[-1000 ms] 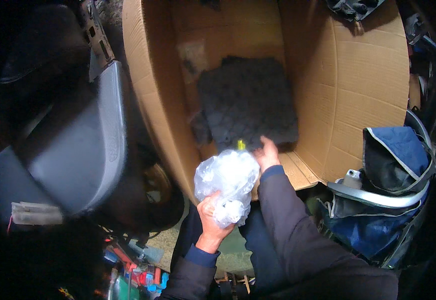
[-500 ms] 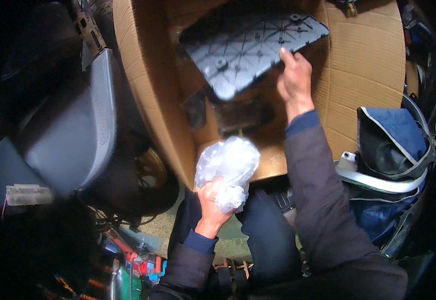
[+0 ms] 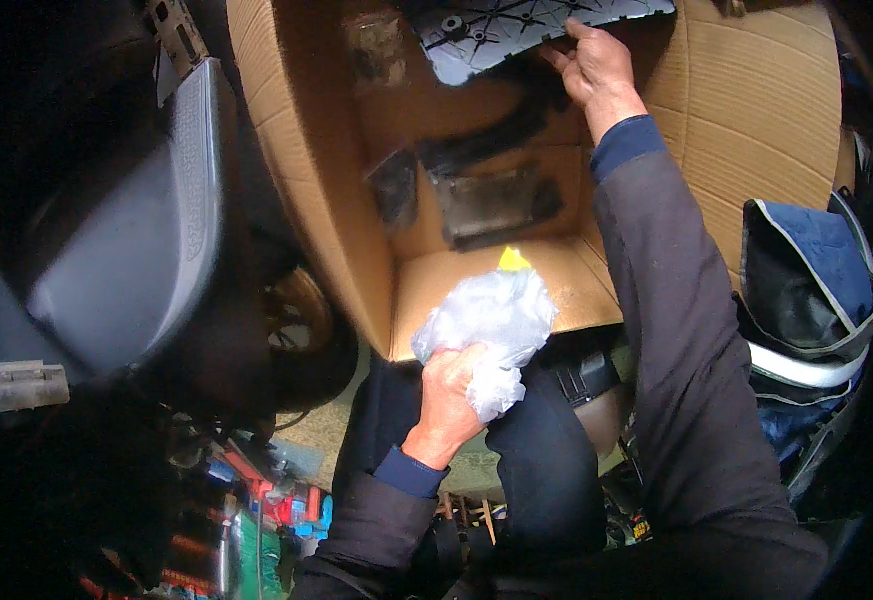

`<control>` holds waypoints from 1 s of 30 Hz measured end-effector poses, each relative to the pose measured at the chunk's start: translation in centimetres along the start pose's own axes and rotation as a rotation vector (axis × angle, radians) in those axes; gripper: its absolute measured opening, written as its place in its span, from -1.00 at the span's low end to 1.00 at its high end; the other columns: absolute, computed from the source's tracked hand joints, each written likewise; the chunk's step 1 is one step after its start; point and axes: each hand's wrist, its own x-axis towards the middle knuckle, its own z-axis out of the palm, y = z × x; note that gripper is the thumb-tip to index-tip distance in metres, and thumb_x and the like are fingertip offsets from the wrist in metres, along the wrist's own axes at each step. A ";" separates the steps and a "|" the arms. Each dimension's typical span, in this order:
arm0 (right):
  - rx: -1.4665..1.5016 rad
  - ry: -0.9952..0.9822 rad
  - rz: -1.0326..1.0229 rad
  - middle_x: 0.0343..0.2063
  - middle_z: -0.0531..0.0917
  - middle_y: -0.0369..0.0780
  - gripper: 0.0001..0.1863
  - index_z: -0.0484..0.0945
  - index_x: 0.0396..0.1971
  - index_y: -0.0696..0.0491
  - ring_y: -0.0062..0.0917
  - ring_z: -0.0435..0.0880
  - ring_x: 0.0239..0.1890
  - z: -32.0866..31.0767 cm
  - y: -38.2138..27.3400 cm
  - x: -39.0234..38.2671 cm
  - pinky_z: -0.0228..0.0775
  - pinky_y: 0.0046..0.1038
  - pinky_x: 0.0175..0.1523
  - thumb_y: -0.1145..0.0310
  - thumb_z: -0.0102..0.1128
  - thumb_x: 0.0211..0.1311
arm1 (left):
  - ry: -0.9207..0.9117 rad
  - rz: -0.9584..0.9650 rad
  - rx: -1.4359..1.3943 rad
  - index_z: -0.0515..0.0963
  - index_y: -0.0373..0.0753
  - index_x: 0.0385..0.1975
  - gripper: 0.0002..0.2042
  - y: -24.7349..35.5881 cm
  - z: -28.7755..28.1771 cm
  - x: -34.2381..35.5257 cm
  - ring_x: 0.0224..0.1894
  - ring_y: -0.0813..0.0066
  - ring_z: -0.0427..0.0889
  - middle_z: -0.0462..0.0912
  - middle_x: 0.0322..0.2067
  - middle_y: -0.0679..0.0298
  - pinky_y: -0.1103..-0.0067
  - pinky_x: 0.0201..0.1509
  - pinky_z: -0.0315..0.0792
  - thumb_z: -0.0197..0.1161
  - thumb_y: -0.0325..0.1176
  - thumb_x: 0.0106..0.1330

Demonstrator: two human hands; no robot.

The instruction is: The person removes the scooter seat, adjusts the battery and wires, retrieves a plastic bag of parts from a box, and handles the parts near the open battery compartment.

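Note:
My left hand (image 3: 448, 400) is closed round a bunched, cloudy plastic bag (image 3: 486, 320), in front of the box's near wall. A bit of bright yellow (image 3: 513, 260) shows at the bag's far end; what is inside cannot be made out. Farther off, my right hand (image 3: 598, 65) grips the near edge of a ribbed grey plastic panel (image 3: 536, 25), thumb on top and fingers beneath. The panel is held up over the far part of a big open cardboard box (image 3: 756, 110), its far side cut off by the picture's edge. Dark parts in clear wrapping (image 3: 491, 205) lie in the box.
On the left stands a grey moulded panel (image 3: 126, 250), with a wheel (image 3: 296, 325) beside it. A blue and black fabric bag (image 3: 806, 270) is at the right, against the box. Lower left, several red, green and blue items (image 3: 266, 510) lie on the floor.
My right hand has carried the ribbed panel farther away, uncovering more wrapped parts in the box. My left hand has shifted slightly right with the plastic bag, and the yellow bit shows more.

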 end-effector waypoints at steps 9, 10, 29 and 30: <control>-0.109 -0.020 0.071 -0.09 0.55 -0.12 -0.82 0.46 -0.11 0.18 -0.21 0.55 0.02 -2.7 1.2 1.0 0.47 -0.08 0.17 0.53 0.08 0.32 | -0.019 -0.065 -0.038 0.65 -0.20 -0.39 -0.83 0.2 -0.7 0.5 -0.39 0.09 0.66 0.67 -0.46 0.11 0.36 -0.26 0.52 0.38 -0.40 -0.02; -0.094 -0.009 0.078 -0.09 0.55 -0.11 -0.82 0.46 -0.11 0.19 -0.20 0.55 0.02 -2.9 1.3 0.9 0.46 -0.08 0.18 0.53 0.08 0.32 | -0.015 -0.067 -0.044 0.65 -0.20 -0.39 -0.83 0.2 -0.6 0.5 -0.39 0.09 0.66 0.67 -0.46 0.11 0.36 -0.26 0.52 0.38 -0.41 -0.02; 0.062 -0.007 0.099 -0.13 0.56 -0.11 -0.82 0.47 -0.15 0.17 -0.25 0.55 -0.06 -4.5 1.0 0.3 0.47 -0.07 0.14 0.55 0.09 0.25 | -0.008 -0.067 0.070 0.65 -0.21 -0.33 -0.79 0.5 -1.0 0.5 -0.36 0.07 0.67 0.68 -0.44 0.10 0.33 -0.24 0.51 0.38 -0.40 -0.03; 0.059 -0.005 0.100 -0.14 0.55 -0.11 -0.82 0.46 -0.15 0.17 -0.25 0.55 -0.07 -4.6 1.0 0.5 0.47 -0.08 0.14 0.55 0.10 0.25 | -0.001 -0.076 0.053 0.65 -0.21 -0.34 -0.79 0.6 -1.0 0.6 -0.37 0.07 0.67 0.68 -0.44 0.10 0.33 -0.24 0.51 0.38 -0.40 -0.03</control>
